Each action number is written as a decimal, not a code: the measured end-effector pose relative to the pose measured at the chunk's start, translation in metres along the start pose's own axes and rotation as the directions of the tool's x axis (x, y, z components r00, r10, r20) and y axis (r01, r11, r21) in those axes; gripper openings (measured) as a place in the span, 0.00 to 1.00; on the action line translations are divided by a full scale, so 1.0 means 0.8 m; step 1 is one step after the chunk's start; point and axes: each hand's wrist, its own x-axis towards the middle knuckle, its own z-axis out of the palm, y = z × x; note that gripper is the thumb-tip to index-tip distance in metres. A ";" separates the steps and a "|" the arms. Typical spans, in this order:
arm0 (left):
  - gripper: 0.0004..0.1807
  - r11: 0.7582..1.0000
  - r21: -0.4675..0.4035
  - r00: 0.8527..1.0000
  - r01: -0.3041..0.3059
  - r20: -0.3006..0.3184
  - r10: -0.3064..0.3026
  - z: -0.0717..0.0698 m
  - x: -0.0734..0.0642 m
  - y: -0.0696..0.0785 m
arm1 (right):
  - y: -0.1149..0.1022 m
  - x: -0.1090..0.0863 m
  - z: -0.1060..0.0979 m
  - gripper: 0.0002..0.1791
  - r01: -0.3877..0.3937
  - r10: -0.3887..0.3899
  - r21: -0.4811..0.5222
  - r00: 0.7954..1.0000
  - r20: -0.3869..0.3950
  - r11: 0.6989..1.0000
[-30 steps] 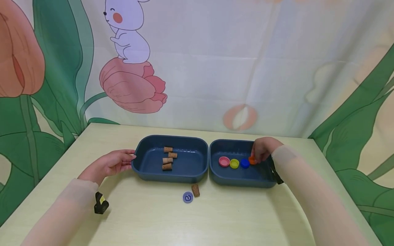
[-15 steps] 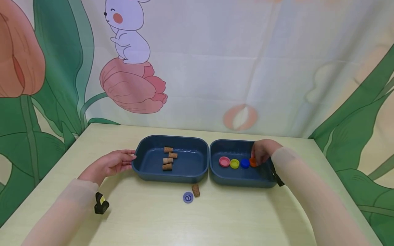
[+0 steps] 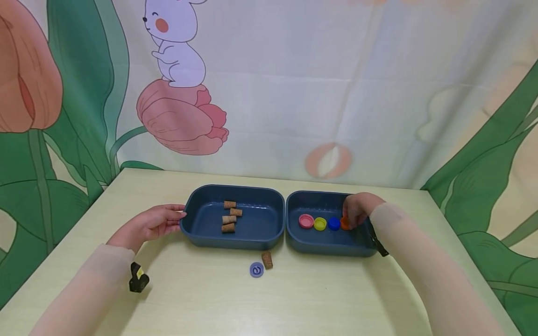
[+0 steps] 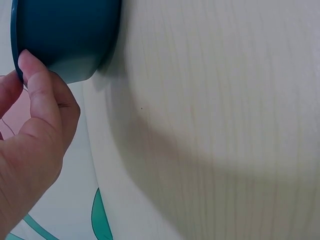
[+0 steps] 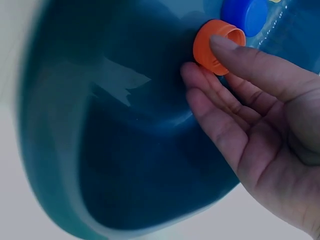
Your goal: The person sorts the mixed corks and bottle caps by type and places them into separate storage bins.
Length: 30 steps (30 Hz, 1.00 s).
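Two dark blue trays stand side by side on the table. My left hand (image 3: pixel 147 226) pinches the outer rim of the left tray (image 3: pixel 235 242) between thumb and fingers, plain in the left wrist view. Several corks (image 3: pixel 229 219) lie in that tray. Inside the right tray (image 3: pixel 332 249), my right hand (image 3: pixel 358 210) holds an orange bottle cap (image 5: pixel 204 47) with the thumb at its edge and fingers on the other side. The cap sits on its side, right beside a blue bottle cap (image 3: pixel 334 223). A yellow cap (image 3: pixel 320 224) and a pink cap (image 3: pixel 306 221) continue the row leftward.
In front of the trays, a purple cap (image 3: pixel 257 269) and a single cork (image 3: pixel 267 260) lie close together on the pale wooden table (image 3: pixel 277 303). A printed curtain (image 3: pixel 269 93) with a rabbit and flowers hangs behind the table.
The right hand and the orange cap have shifted very slightly toward the front of the tray. The left hand stays on its tray rim, and the other things have not moved.
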 end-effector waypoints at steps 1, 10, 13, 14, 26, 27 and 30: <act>0.27 1.000 0.000 1.000 -0.001 0.001 0.001 0.000 0.000 0.000 | 0.000 -0.001 0.000 0.17 0.003 -0.003 0.003 1.000 0.003 1.000; 0.26 1.000 -0.015 1.000 -0.002 0.010 0.002 -0.001 0.006 -0.003 | 0.005 -0.019 -0.002 0.24 0.049 -0.049 -0.018 0.999 0.014 0.999; 0.26 1.000 -0.009 1.000 -0.001 0.005 0.001 0.000 0.005 -0.003 | 0.007 -0.030 -0.006 0.24 0.079 -0.079 -0.014 0.997 -0.001 0.997; 0.26 1.000 -0.008 1.000 -0.001 0.004 0.001 0.000 0.005 -0.002 | 0.008 -0.035 -0.007 0.24 0.093 -0.093 -0.011 0.996 -0.007 0.996; 0.25 1.000 0.001 1.000 -0.003 0.000 0.003 0.000 0.005 -0.003 | 0.023 -0.089 -0.025 0.24 0.309 -0.322 -0.111 0.939 -0.120 0.944; 0.25 1.000 0.005 1.000 -0.006 0.000 0.006 0.001 0.005 -0.003 | 0.023 -0.094 -0.024 0.24 0.323 -0.336 -0.114 0.932 -0.136 0.940; 0.26 1.000 0.019 1.000 -0.012 -0.001 0.012 0.002 0.004 -0.002 | 0.020 -0.110 -0.018 0.22 0.355 -0.372 -0.120 0.907 -0.199 0.927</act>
